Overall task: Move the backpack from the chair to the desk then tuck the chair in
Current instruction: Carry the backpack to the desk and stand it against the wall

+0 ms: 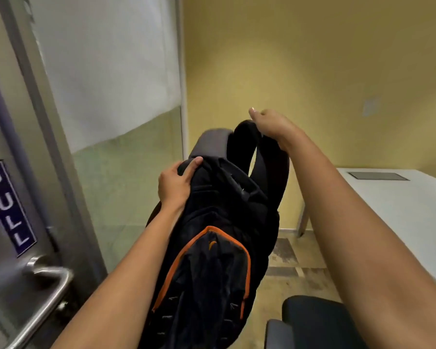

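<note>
A black backpack (pixel 219 222) with an orange-trimmed front pocket fills the middle of the head view. My left hand (pixel 178 182) grips its upper left side. My right hand (pixel 271 125) is closed on the top strap at the bag's far end. Behind the bag, a grey chair back (pixel 213 144) shows at the upper left. The white desk (pixel 400 205) stands to the right, its near corner beside my right forearm. Whether the bag rests on the chair seat is hidden.
A metal door (pixel 18 197) with a PULL sign and a lever handle (pixel 52 278) is close on the left. A glass partition (pixel 126 172) stands beyond it. A second black chair (pixel 317 321) sits at the bottom right. The desk has a grey cable hatch (pixel 378 176).
</note>
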{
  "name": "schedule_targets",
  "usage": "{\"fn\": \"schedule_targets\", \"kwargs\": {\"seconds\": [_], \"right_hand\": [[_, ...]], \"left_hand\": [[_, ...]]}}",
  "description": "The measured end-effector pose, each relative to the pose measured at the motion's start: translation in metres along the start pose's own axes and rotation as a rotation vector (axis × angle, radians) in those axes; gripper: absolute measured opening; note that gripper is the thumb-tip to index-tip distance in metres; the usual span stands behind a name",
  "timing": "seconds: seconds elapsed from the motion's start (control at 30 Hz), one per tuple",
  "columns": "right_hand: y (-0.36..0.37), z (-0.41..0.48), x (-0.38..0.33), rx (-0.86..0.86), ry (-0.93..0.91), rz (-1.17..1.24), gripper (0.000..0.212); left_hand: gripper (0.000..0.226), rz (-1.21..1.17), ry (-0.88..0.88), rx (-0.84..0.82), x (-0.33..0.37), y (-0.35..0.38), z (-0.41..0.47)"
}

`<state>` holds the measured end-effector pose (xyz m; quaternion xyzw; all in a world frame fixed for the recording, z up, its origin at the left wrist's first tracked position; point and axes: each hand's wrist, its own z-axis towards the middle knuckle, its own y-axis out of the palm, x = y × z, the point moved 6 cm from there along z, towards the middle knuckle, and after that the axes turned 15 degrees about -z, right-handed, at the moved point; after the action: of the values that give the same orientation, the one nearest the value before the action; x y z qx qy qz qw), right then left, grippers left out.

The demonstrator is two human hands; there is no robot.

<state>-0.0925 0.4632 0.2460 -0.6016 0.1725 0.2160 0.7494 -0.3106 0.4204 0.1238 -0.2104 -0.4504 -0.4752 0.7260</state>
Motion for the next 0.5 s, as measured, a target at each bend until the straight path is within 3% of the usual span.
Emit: {"fn": "schedule_targets", "kwargs": {"seconds": [0.2,0.37,0.5], "right_hand": [[0.058,0.07,0.09,-0.126,0.152,0.179,0.061],[0.104,0.127,0.14,-0.008,0.168,0.338,0.054],[0.135,0.167,0.167,0.094,0.135,0.586,0.067]], "left_hand": [[0.045,0.046,0.009,0.006,-0.034,0.057,0.07],[0.05,0.07,0.043,0.016,-0.061,0.1,0.14],[0.054,0.056,0.062,0.042,-0.079,0.133,0.193]]}}
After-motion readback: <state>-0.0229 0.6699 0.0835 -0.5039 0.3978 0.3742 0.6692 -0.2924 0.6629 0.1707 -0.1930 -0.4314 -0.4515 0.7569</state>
